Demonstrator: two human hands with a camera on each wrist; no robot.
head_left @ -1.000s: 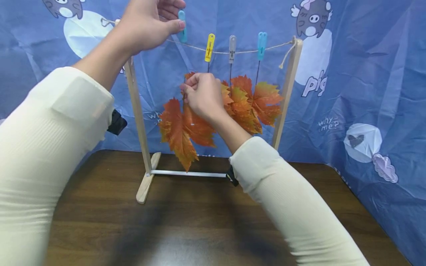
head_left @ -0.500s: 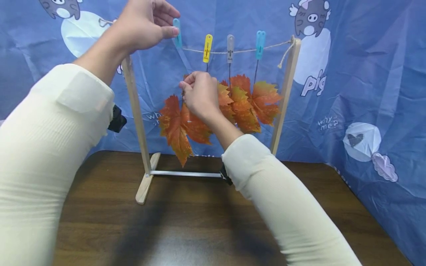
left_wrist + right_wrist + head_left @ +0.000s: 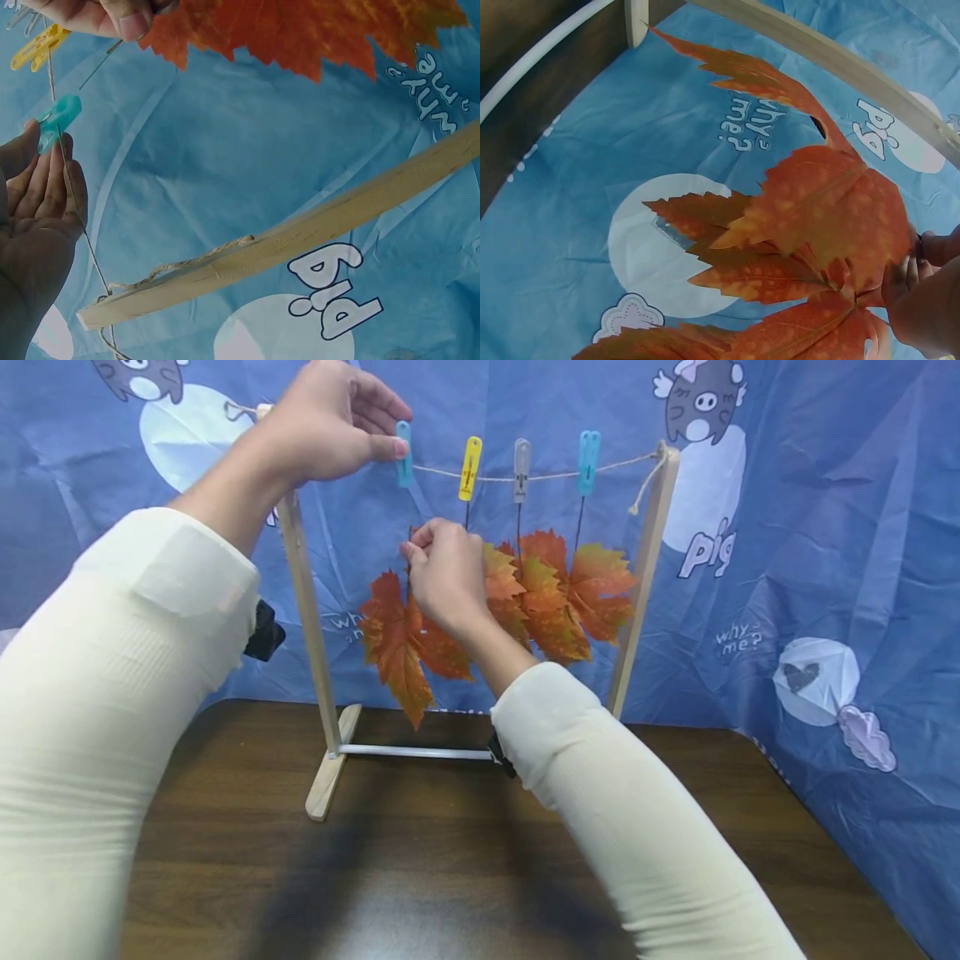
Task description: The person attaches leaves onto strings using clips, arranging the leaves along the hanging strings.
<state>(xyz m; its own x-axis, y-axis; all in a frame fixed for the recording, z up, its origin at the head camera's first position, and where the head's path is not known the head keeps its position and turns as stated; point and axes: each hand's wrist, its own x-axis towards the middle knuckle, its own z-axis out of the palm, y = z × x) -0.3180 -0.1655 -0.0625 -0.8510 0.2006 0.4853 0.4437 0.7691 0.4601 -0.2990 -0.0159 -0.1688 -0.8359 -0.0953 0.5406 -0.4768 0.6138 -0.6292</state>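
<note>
My left hand (image 3: 322, 427) pinches a light blue clothespin (image 3: 404, 453) between thumb and fingers. In the left wrist view the clothespin (image 3: 60, 120) overlaps the string (image 3: 86, 240). Below and a little right of it in the head view, my right hand (image 3: 448, 572) pinches the thin stem of an orange-red maple leaf (image 3: 405, 652). The stem's tip points up past the fingertips, short of the clothespin. In the right wrist view the leaf (image 3: 817, 195) hangs beside the right hand (image 3: 930, 292), overlapping other leaves.
A wooden frame (image 3: 309, 610) stands on the brown table (image 3: 420, 860), its string (image 3: 555, 477) strung across. Yellow (image 3: 470, 468), grey (image 3: 521, 470) and blue (image 3: 588, 462) clothespins hold leaves (image 3: 558, 602) at the right. A blue printed cloth (image 3: 817, 552) hangs behind.
My left hand has lowered the blue clothespin to the string's height. My right hand has raised the leaf slightly and shifted a little left, bringing the stem nearer the clothespin.
</note>
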